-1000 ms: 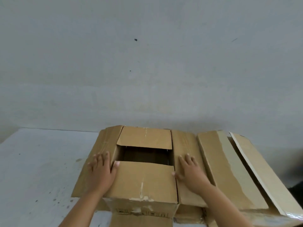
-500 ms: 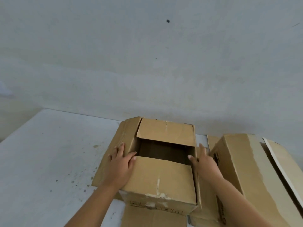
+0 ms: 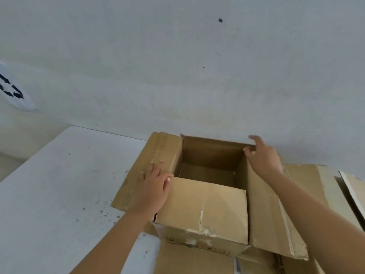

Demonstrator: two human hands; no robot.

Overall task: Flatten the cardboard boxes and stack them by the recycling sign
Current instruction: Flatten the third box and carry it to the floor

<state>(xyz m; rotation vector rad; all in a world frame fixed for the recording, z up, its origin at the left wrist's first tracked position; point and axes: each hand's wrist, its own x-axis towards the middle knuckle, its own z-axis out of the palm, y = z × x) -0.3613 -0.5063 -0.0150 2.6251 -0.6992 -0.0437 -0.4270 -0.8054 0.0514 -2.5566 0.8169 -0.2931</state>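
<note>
while the open cardboard box (image 3: 201,204) at lower centre is steadied by the spread left hand (image 3: 156,186) on its left flap, the far flap is pinched by the right hand (image 3: 263,155). nothing is seen inside. collapsing is judged next, then stacking by the recycling sign (image 3: 11,91), upper left.

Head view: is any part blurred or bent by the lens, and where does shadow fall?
Head view: the right hand shows motion blur at its fingertips; the recycling sign at the left edge looks soft and skewed by the wide lens; light is even, with shadow only inside the open box.
</note>
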